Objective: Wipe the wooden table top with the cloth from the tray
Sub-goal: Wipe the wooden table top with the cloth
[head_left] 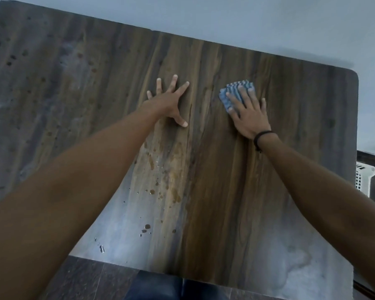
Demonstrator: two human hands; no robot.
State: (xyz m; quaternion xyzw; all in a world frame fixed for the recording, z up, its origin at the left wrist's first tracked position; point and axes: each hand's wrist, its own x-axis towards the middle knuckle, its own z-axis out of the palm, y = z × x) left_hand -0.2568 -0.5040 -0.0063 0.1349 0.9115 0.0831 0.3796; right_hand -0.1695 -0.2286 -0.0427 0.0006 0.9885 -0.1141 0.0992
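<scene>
Head view: the right hand point(250, 118), fingers straight, presses the folded blue cloth point(232, 92) flat on the wooden surface point(290, 169). The left hand point(167, 102) rests splayed beside it. Brown droplets point(160, 187) lie left of the cloth, nearer the person.

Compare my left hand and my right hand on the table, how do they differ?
The left hand lies bare on the wooden table top, fingers spread wide; the right hand presses a blue cloth, fingers closer together. The right hand's wrist wears a dark band; the left hand's shows none. Both lie flat, palms down, fingers straight.
</scene>
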